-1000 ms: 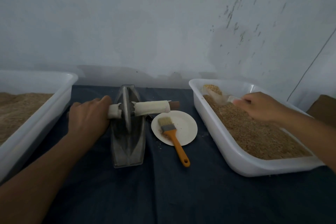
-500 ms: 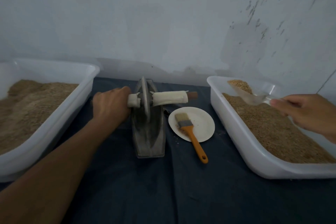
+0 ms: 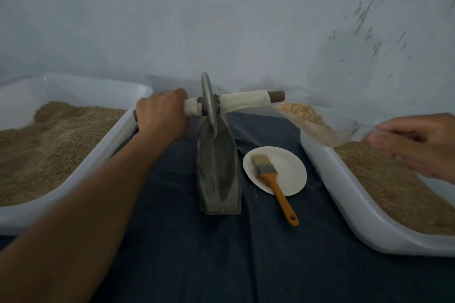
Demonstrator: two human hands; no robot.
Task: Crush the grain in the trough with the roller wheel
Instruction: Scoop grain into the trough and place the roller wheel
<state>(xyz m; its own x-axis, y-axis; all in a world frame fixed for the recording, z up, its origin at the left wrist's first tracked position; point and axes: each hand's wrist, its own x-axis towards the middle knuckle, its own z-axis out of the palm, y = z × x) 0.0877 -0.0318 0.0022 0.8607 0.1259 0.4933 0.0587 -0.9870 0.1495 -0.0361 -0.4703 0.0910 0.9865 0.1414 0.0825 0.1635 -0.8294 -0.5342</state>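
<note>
Left tub (image 3: 138, 106), white, heaped w/ brown grain, at far left. My left hand (image 3: 162, 117) is wrapped tight around the left end of the axle (image 3: 243, 102), fingers curled over it. Wheel (image 3: 208, 103) stands upright on edge at the far end of the trough (image 3: 216, 174), disc edge-on to me; axle runs left-right, cloth-wrapped both sides, bare brown tip at right. Trough's long axis runs away from me toward the wall, boat-shaped, pointed far end, grey metal, dusty inside, sits centre on the dark cloth (image 3: 221, 265). Right of it: plate (image 3: 293, 170) w/ brush (image 3: 273, 179) lying on it, orange handle pointing toward me, sticking off the rim. Scoop (image 3: 307, 120), clear, loaded w/ pale grain, tip pointing left toward the axle tip. My right hand (image 3: 416, 142) pinches its handle, blurred. Right tub (image 3: 344, 192) below it, grain inside.

Vs 0.5 s ago: scoop was at the right tub's far end, now lifted and further left, near the axle; left hand grip same.
</note>
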